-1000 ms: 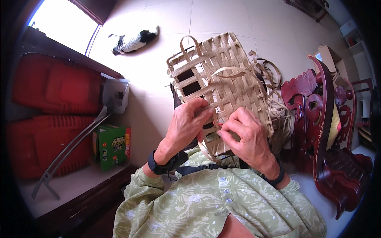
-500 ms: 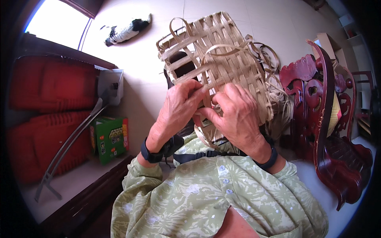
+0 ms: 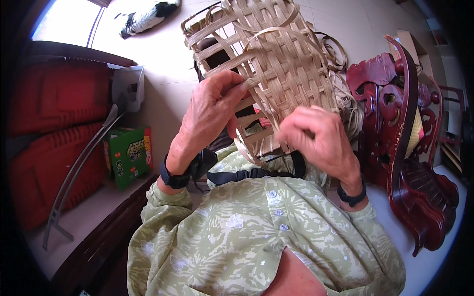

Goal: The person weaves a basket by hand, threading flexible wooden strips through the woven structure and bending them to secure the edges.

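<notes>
A tan basket of flat woven strips (image 3: 291,64) rests tilted over my lap on a dark-edged frame, with loose loops at its top and open slots on its left. My left hand (image 3: 210,103) is closed at the basket's left part, thumb and forefinger pinching a strip. My right hand (image 3: 318,138), slightly blurred, is lower and to the right, against the weave, its fingers curled together; what they hold is not clear. Loose strips (image 3: 348,108) hang at the basket's right. I wear black bands on both wrists.
At the left are red plastic bins (image 3: 59,98), a grey container (image 3: 131,74), a curved metal bar (image 3: 84,167) and a green box (image 3: 126,158). A black-and-white animal (image 3: 145,19) lies on the floor beyond. Carved dark-red wooden furniture (image 3: 405,138) stands close at the right.
The basket and both hands sit higher in the picture. My right hand has drawn away to the right from my left hand, which still pinches at the weave.
</notes>
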`<move>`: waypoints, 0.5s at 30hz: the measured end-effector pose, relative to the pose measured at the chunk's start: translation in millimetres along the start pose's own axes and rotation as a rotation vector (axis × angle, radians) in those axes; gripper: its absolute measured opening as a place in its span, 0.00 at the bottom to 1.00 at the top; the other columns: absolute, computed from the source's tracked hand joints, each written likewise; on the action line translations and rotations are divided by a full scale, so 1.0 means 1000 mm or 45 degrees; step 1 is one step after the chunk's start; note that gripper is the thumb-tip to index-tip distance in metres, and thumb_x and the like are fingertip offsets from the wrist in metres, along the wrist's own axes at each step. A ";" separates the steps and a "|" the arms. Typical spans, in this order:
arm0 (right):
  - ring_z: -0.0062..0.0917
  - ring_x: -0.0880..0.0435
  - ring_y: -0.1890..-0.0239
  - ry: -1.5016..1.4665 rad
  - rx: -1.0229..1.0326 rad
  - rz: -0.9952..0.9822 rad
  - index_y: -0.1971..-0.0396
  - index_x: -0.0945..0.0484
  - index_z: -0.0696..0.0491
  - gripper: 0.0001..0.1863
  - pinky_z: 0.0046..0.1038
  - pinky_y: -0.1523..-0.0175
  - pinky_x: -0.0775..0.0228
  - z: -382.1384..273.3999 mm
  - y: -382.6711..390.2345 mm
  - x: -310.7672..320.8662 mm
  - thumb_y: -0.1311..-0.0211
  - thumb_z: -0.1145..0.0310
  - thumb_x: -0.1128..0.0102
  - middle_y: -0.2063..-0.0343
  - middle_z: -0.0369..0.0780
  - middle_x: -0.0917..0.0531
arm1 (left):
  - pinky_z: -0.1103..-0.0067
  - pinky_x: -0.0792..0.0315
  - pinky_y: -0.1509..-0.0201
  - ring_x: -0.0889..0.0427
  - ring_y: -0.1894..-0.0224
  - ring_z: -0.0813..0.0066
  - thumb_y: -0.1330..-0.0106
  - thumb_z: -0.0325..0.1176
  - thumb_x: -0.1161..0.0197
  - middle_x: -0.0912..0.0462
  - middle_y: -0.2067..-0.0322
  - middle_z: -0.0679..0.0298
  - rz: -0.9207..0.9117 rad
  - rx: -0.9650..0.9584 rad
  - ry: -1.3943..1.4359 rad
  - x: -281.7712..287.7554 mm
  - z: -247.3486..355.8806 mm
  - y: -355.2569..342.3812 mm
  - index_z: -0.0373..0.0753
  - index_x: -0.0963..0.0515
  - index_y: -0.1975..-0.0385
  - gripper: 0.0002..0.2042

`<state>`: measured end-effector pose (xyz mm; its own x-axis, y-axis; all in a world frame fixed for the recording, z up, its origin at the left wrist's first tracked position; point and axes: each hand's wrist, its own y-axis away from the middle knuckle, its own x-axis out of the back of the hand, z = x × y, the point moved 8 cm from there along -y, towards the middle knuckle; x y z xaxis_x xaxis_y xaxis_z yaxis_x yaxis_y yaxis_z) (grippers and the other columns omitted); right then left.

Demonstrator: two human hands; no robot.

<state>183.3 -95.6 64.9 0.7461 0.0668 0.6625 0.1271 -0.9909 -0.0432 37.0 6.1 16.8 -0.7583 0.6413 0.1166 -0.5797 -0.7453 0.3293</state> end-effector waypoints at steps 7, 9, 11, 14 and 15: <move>0.38 0.14 0.77 0.316 -0.265 0.089 0.75 0.17 0.56 0.15 0.38 0.69 0.23 0.002 -0.035 -0.023 0.39 0.59 0.33 0.81 0.46 0.16 | 0.86 0.34 0.84 0.23 0.86 0.82 0.25 0.34 0.41 0.17 0.66 0.63 -0.027 0.090 -0.015 0.000 -0.002 -0.003 0.30 0.23 0.54 0.12; 0.32 0.17 0.80 0.256 -0.206 0.182 0.78 0.22 0.55 0.13 0.35 0.73 0.27 0.002 -0.031 -0.021 0.39 0.64 0.34 0.84 0.43 0.19 | 0.82 0.32 0.84 0.21 0.86 0.78 0.25 0.33 0.43 0.17 0.69 0.59 -0.016 0.026 -0.018 0.001 0.002 -0.001 0.27 0.24 0.55 0.12; 0.27 0.20 0.82 -0.033 -0.237 0.089 0.78 0.24 0.55 0.12 0.31 0.74 0.30 0.003 -0.025 -0.010 0.39 0.66 0.34 0.85 0.40 0.21 | 0.81 0.30 0.83 0.20 0.86 0.77 0.25 0.32 0.43 0.16 0.70 0.57 0.014 -0.017 0.034 0.001 0.003 0.000 0.25 0.24 0.55 0.13; 0.19 0.25 0.84 -0.195 -0.178 0.079 0.78 0.25 0.55 0.10 0.27 0.76 0.35 -0.006 -0.009 0.008 0.41 0.71 0.33 0.86 0.36 0.25 | 0.81 0.30 0.83 0.20 0.86 0.77 0.24 0.32 0.43 0.15 0.68 0.56 0.075 -0.053 0.095 0.002 0.004 0.003 0.26 0.25 0.52 0.13; 0.19 0.25 0.83 -0.170 -0.058 0.117 0.78 0.24 0.55 0.10 0.27 0.76 0.35 -0.013 -0.006 0.016 0.42 0.72 0.32 0.86 0.36 0.24 | 0.81 0.30 0.83 0.21 0.86 0.77 0.25 0.32 0.43 0.15 0.68 0.56 0.080 -0.060 0.080 0.001 0.005 0.004 0.26 0.26 0.51 0.13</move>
<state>186.4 -89.8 85.8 0.8338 -0.0121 0.5520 0.0273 -0.9976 -0.0631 35.3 5.0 22.8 -0.8100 0.5814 0.0765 -0.5425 -0.7925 0.2785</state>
